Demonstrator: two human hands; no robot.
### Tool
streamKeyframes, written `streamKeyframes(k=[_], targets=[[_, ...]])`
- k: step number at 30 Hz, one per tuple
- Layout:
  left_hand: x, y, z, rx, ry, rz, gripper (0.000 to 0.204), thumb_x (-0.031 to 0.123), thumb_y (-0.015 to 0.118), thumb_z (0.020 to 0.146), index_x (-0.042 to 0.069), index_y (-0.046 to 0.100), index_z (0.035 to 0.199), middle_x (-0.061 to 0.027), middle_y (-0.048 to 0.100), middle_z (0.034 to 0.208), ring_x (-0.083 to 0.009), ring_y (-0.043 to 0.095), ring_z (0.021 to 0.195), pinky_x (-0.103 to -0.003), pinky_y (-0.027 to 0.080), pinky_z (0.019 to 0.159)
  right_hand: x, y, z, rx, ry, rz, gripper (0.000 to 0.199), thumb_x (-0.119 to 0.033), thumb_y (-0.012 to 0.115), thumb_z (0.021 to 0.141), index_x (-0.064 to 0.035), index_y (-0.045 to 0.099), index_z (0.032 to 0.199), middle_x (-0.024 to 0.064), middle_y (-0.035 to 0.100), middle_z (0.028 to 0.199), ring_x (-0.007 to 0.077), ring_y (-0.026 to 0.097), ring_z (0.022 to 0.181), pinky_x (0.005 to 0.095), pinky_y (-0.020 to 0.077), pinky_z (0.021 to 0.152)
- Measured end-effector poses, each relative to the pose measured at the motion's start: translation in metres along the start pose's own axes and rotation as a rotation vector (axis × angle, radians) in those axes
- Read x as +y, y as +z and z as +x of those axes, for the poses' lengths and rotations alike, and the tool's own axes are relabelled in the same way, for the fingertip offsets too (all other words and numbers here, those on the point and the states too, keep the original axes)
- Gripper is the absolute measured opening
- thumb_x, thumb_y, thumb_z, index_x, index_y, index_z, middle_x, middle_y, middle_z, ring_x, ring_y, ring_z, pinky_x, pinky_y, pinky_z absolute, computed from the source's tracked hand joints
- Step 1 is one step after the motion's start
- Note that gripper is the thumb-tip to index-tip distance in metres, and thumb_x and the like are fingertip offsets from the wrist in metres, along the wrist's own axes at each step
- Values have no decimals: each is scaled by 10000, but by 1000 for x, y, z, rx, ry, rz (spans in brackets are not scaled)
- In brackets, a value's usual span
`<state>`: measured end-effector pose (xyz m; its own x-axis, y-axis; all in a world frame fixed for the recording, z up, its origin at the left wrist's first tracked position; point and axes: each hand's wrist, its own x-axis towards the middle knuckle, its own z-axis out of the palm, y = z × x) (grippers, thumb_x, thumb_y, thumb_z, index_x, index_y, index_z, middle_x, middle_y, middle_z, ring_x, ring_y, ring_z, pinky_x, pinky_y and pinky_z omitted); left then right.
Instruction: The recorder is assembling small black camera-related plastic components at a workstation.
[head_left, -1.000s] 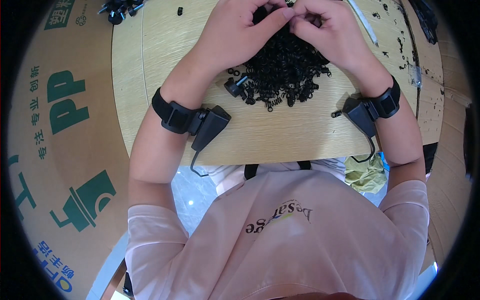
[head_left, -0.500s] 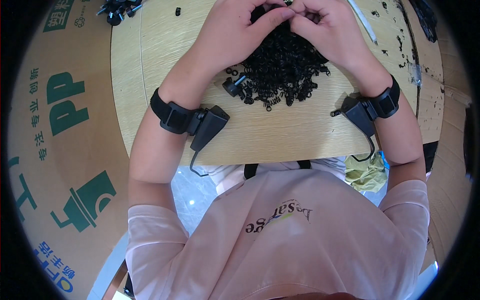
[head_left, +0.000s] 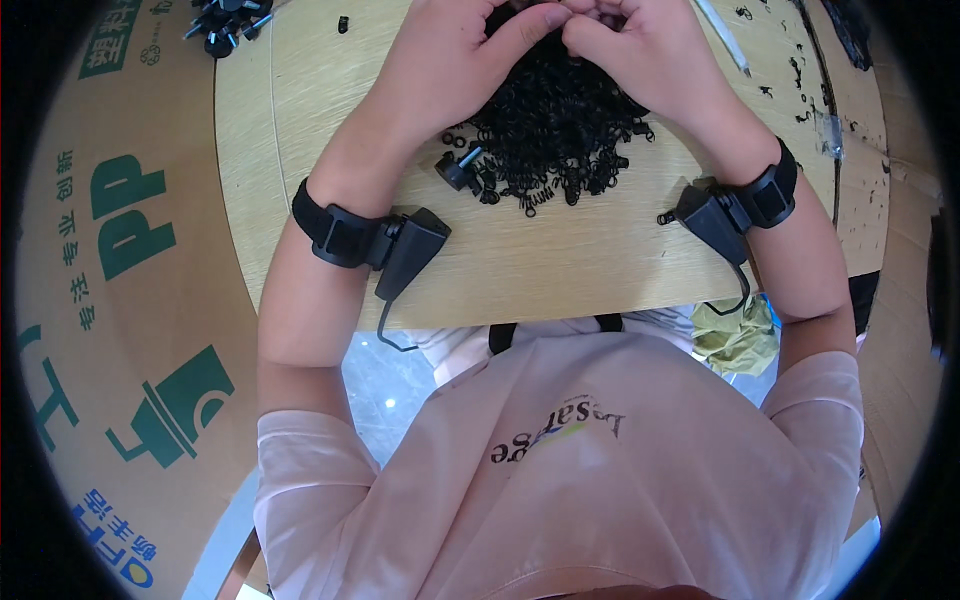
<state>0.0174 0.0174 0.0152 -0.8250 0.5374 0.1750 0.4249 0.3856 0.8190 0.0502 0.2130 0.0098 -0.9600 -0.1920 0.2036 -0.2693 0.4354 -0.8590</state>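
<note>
Most of the writing I can see is on the big carton [head_left: 165,300] to the left: bold green letters, a column of smaller green characters running up beside them, a green pictogram lower down and a line of blue lettering near its bottom corner. The pale pink shirt [head_left: 620,500] carries a dark chest print with a green stroke through it, upside down from here and broken by folds.

The coils [head_left: 560,135], small, black and heaped, lie on the surface [head_left: 590,265] directly under and in front of the fingers [head_left: 530,32], between the two wrists. The left hand [head_left: 480,45] comes in over the heap's far left part, its thumb stretched toward the right hand [head_left: 640,50], whose fingers are curled. The tips meet or nearly meet at the upper edge of the view; I cannot tell whether either hand grips a coil there.

A black knob [head_left: 455,172] with a bluish bolt lies at the heap's near left edge, and more such knobs [head_left: 228,22] cluster at the far left. A stray coil [head_left: 665,217] sits just beside the right wrist's black device [head_left: 710,220]; the left wrist wears a matching unit [head_left: 410,255]. A white pen-like stick [head_left: 722,35] lies beyond the right hand.
</note>
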Motion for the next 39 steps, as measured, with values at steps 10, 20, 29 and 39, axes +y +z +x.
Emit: streamKeyframes(k=[10, 20, 29, 39], targets=[[-9, 3, 1, 28, 74, 20, 171, 119, 651, 979, 18, 717, 1100, -157, 748, 950, -232, 723, 860, -318, 551, 784, -4, 0, 1, 6, 39, 24, 119, -76, 703, 869, 28, 673, 820, 44, 611, 629, 45, 529, 606, 258, 439, 528], [5, -1, 1, 46, 49, 51, 167, 126, 653, 976, 17, 704, 1092, -156, 740, 935, -248, 721, 853, -326, 547, 769, -2, 3, 2, 38, 95, 165, 97, -66, 685, 890, 23, 675, 852, 1, 633, 692, 36, 529, 635, 237, 435, 540], [4, 2, -1, 85, 66, 36, 162, 116, 666, 971, 4, 690, 1087, -136, 733, 944, -206, 699, 859, -305, 533, 780, -1, 3, -3, 115, -76, 81, 79, -51, 695, 879, 28, 698, 872, 38, 644, 676, 48, 543, 617, 241, 457, 549], [-12, 5, -6, 67, 150, 174, 215, 135, 667, 989, 9, 707, 1159, -90, 749, 997, -147, 682, 900, -277, 529, 830, 10, -3, 0, 114, -309, -371, 168, -237, 727, 800, -80, 677, 765, 137, 666, 687, 339, 680, 660, 432, 532, 587]])
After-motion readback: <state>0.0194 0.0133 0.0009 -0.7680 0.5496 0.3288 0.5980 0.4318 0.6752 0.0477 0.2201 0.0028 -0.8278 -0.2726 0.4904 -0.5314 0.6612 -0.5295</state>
